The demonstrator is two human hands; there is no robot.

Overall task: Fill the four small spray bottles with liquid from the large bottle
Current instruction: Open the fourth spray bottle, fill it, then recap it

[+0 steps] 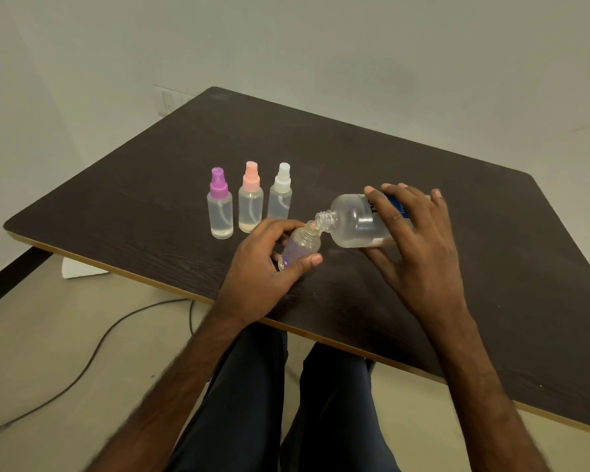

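My right hand (413, 247) grips the large clear bottle (358, 221), which lies tipped on its side with its open neck pointing left. Its mouth touches the open neck of a small capless bottle (305, 245) with a purple label, which my left hand (269, 264) holds tilted just above the dark table (150, 212). Three small spray bottles stand upright in a row behind: one with a purple cap (220, 207), one with a pink cap (250, 201), one with a white cap (280, 195). Each holds some clear liquid.
The table's front edge runs diagonally just below my hands. A dark cable (82, 366) trails over the floor at the left. A white object (79, 267) lies under the table's left edge. A wall socket (167, 103) sits behind the table.
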